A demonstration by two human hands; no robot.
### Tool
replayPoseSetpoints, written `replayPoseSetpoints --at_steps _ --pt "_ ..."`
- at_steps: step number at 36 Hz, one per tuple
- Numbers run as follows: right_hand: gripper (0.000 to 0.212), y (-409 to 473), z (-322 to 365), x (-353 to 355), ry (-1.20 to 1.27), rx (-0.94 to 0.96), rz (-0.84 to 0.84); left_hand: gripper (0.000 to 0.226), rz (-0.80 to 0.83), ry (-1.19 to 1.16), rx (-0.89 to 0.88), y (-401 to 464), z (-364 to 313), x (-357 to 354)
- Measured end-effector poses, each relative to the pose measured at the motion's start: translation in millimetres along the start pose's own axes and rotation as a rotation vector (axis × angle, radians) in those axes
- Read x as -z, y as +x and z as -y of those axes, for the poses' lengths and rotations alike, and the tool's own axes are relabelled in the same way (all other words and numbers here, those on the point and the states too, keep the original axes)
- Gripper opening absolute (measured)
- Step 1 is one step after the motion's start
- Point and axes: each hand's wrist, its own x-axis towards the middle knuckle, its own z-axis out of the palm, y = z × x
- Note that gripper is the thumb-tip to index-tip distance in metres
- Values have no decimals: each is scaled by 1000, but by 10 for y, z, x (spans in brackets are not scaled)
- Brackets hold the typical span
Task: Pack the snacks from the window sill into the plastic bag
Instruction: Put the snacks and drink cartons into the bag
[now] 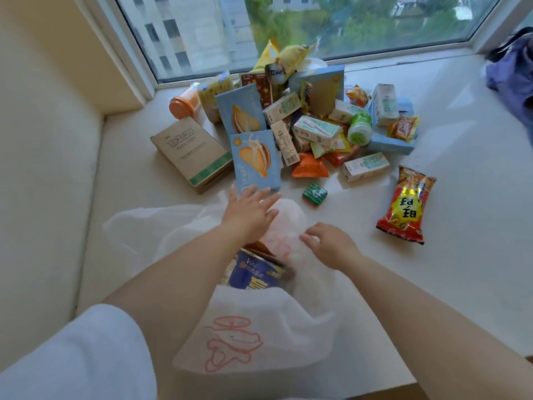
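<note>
White, thin plastic of the bag is pinched at its rim by the right hand, while the left hand is held spread above the opening. Just beyond the left fingertips a blue biscuit box is seen on the window sill, fronting the snack pile; a dark-blue packet lies inside the bag below both hands.

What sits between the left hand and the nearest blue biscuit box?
Nothing visible. The left hand, fingers spread, hovers just short of the blue biscuit box, whose near edge lies right at its fingertips. The plastic bag lies under and behind the hand, not between them.
</note>
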Motion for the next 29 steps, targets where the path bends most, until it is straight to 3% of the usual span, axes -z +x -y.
replayPoseSetpoints --at_steps 6,14,18,22,24,27,29 --pt "31 567 -280 301 5 -157 -222 50 23 -114 122 627 -134 31" --pt "47 1382 -485 266 5 -333 -95 68 -119 -306 542 1361 -6 -77" --pt "63 1619 -554 182 -40 -359 -84 82 -201 -545 717 1591 92 -162" --pt "77 1764 -587 77 102 -383 -71 95 -264 -725 811 1703 223 -248" --pt "74 1800 -569 67 189 -444 -28 102 -267 -816 839 1723 293 -290" --pt "53 1776 -549 66 188 -446 96 107 -230 -1060 909 1727 395 -332" --pt "44 1765 -557 68 236 -368 34 101 -237 -1183 924 1732 458 -328"
